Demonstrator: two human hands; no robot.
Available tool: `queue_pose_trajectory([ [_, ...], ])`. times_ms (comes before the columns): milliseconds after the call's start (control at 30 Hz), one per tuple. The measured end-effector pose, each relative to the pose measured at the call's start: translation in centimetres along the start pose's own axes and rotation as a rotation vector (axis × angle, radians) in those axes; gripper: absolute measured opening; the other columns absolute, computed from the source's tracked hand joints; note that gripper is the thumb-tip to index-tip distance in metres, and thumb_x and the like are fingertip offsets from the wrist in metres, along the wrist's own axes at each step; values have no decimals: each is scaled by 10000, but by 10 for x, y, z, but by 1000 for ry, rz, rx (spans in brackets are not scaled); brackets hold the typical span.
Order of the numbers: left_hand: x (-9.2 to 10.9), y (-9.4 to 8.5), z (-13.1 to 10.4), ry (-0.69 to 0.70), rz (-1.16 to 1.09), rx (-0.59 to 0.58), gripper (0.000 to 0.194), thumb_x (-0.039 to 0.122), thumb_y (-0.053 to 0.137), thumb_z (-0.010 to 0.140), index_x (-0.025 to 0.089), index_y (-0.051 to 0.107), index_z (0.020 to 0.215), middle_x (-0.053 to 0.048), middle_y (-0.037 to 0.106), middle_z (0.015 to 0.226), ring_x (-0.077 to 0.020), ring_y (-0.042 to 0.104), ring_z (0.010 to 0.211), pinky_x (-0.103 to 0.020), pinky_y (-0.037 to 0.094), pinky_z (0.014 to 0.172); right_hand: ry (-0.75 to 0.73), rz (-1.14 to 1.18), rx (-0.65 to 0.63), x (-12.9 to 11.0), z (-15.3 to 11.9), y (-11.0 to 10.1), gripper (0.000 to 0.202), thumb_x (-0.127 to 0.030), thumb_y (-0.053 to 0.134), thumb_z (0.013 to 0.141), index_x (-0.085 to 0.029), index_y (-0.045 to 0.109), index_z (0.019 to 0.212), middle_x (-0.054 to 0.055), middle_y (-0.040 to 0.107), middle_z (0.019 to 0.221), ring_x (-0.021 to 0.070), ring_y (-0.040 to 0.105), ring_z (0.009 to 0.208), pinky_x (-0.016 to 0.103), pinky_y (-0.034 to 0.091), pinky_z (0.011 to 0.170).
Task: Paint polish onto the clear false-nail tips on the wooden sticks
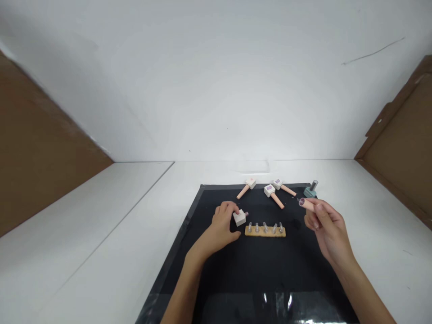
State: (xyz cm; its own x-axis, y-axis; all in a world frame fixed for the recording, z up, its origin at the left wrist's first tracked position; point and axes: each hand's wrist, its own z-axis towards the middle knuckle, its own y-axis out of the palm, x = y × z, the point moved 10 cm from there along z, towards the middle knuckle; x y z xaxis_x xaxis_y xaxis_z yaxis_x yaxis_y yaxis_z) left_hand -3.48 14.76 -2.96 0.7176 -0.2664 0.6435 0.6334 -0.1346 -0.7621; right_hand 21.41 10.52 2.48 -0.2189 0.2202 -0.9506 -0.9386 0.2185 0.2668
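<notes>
My right hand (326,222) pinches a pink nail polish cap (307,204), raised above the mat's right side. The cap's hollow end points left, and a small brush tip seems to stick out of it. At the mat's middle, a white nail polish bottle (240,218) lies on its side, its uncapped neck towards the right. The fingertips of my left hand (223,225) touch this bottle's upper left edge, while the thumb stays apart from it. Just right of that thumb is a yellowish strip (265,233) bearing several clear nail tips on stands.
Three white nail polish bottles with pink caps, one left (250,183), one middle (269,190) and one right (277,183), lie at the back of the black mat (263,274). A teal bottle (309,192) with a grey cap rests at the back right corner. Brown cardboard (401,144) stands on both sides.
</notes>
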Motion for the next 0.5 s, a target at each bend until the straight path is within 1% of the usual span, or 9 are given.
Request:
queue_pose_trajectory([
  [100,-14,-5,2,-80,-77,35,305,171,587,667,207,540,966,-38,555,937,-242,535,920,-391,460,843,-1,-2,-4,-1,0,0,356,-520,722,716,-177,730,814,-69,361,458,91,316,436,244,266,427],
  [200,-12,-1,6,-49,-142,-8,214,272,581,736,203,609,937,-22,556,851,-203,551,788,-332,473,743,-2,-1,-5,-1,1,0,349,-516,716,720,-179,728,814,-69,363,458,93,314,435,246,263,426],
  [267,-10,1,10,-17,-151,-36,167,275,571,749,201,636,884,-16,550,825,-179,545,707,-306,474,674,1,0,-3,0,1,-1,345,-510,719,719,-179,728,813,-70,364,455,93,313,433,246,259,426],
  [300,-9,0,13,-1,-144,-32,160,257,561,752,201,639,881,-20,552,839,-177,550,701,-300,478,660,4,1,-1,1,1,-2,341,-506,721,717,-178,728,812,-71,363,453,93,313,433,246,257,426],
  [367,-9,-5,18,33,-115,-9,181,193,524,756,204,634,899,-36,562,897,-189,578,758,-306,493,695,11,5,4,2,1,-3,335,-499,723,717,-177,726,810,-72,360,453,92,313,433,243,254,425],
  [433,-9,-9,25,64,-79,0,249,118,470,749,210,632,914,-50,563,948,-207,591,871,-329,486,807,19,11,12,4,1,-5,333,-495,726,715,-176,723,812,-74,357,455,90,315,435,239,253,426],
  [500,-8,-12,33,85,-45,-5,322,73,436,738,213,633,950,-56,553,977,-215,585,927,-344,452,892,27,19,20,5,1,-6,342,-498,736,704,-175,722,814,-75,358,458,88,316,437,235,250,428],
])
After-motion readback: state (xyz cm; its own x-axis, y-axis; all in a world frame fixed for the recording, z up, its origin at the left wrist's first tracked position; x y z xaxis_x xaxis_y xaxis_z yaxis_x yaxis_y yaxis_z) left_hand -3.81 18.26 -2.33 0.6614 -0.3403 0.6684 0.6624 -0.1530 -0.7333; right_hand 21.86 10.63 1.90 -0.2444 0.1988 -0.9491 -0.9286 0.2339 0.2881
